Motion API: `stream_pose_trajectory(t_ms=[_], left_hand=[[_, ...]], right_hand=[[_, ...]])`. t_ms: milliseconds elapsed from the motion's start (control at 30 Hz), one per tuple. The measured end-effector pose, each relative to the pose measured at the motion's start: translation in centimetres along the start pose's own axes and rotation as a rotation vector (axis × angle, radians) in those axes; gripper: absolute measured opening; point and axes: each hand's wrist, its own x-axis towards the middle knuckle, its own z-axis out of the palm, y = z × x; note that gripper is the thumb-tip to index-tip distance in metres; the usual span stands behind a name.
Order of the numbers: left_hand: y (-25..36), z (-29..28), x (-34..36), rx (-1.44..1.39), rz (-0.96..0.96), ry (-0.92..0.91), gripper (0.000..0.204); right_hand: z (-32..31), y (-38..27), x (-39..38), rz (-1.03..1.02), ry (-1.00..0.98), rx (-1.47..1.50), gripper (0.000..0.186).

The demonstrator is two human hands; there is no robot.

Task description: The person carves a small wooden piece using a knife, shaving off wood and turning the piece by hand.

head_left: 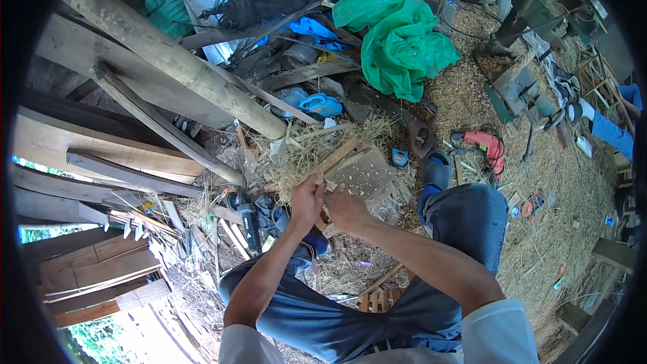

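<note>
My left hand [308, 200] is closed round the near end of a narrow pale wooden strip [339, 155], which slants away to the upper right. Close beside it, my right hand [348, 212] is also closed; what its fingers hold is hidden from above. Beyond both hands lies a flat wooden board [367, 176] sprinkled with small chips. Curly thin shavings [293, 170] are heaped to the left of the strip. Both hands are between my bent knees, over the front of the board.
A red power drill [484, 150] and a blue tape measure [400, 156] lie to the right. A dark power tool [251, 228] is at the left. Green plastic sheeting [397, 40] lies farther back. Another person's blue-clad leg [610, 131] shows at the far right.
</note>
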Motion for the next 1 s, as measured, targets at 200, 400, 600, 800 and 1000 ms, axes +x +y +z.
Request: stream_pose_trajectory(t_ms=[200, 400, 600, 800, 1000], left_hand=[[0.5, 1.0, -0.8, 0.095, 0.116, -0.027, 0.018], [0.6, 0.4, -0.2, -0.030, 0.017, -0.058, 0.018], [-0.1, 0.7, -0.6, 0.124, 0.173, -0.076, 0.017], [-0.5, 1.0, -0.1, 0.160, 0.250, -0.015, 0.016], [-0.4, 0.8, -0.3, 0.048, 0.114, -0.032, 0.018]], right_hand=[[-0.4, 1.6, 1.8, 0.125, -0.112, 0.077, 0.034], [0.4, 1.7, 0.5, 0.036, -0.134, -0.009, 0.035], [-0.3, 1.9, 0.2, 0.071, -0.139, 0.050, 0.028], [1.4, 2.3, 0.7, -0.011, -0.134, -0.110, 0.030], [1.6, 1.7, 0.5, -0.003, -0.096, -0.054, 0.026]])
